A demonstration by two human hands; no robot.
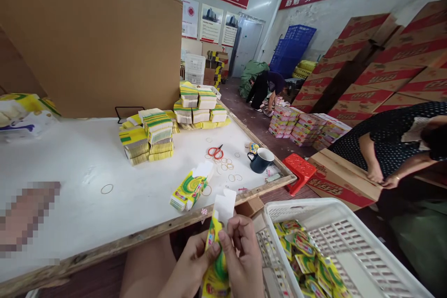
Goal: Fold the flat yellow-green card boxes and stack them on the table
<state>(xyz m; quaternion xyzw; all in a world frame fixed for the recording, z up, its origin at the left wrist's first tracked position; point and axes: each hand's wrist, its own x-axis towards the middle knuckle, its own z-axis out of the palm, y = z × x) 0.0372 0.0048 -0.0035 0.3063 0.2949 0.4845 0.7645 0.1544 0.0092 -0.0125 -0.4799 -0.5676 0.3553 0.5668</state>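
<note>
A yellow and green printed carton (pixel 221 267) with a raised white flap stands upright between my hands, just off the table's front edge. My left hand (pixel 195 260) grips its left side, with the thumb across the front. My right hand (pixel 242 258) is closed at the right side, its thumb pressed on the front and the other fingers curled near the flap. Whether those curled fingers hold anything more is hidden. On the table just beyond lies a small pile of flat matching cartons (pixel 190 188) with white flaps.
Bundled carton stacks (pixel 150 135), red-handled scissors (pixel 215 152), rubber bands and a dark mug (pixel 261 160) are on the white table (pixel 80 223). At my right stands a white basket (pixel 335 207) holding yellow packets (pixel 310 260). Beyond it, a person (pixel 391 135) handles a large cardboard box (pixel 342 179).
</note>
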